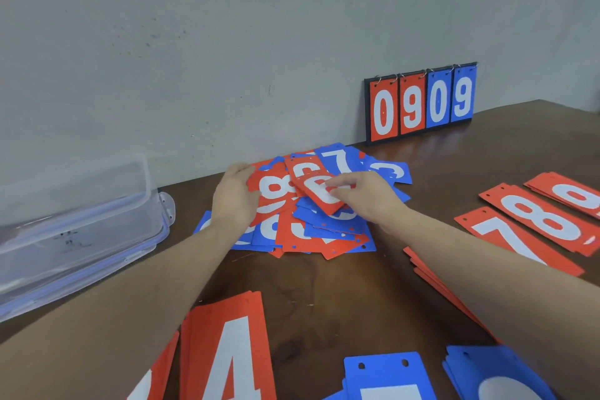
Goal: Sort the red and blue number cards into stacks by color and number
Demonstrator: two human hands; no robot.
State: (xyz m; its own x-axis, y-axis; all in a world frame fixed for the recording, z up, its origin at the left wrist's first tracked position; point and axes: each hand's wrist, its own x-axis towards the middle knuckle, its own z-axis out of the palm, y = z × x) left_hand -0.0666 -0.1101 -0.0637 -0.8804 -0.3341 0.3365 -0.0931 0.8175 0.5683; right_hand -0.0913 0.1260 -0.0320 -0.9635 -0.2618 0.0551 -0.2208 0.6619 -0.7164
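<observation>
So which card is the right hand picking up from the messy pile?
Find the mixed pile of red and blue cards by the wall, mid-table. On its top, the right hand pinches a tilted red card with a rounded white digit, partly covered by the fingers. Unlike its flat neighbours, this one is lifted.

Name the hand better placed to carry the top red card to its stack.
Right hand: its fingers already pinch the top red card, and red stacks lie on its side. The left hand rests on the pile's edge.
</observation>
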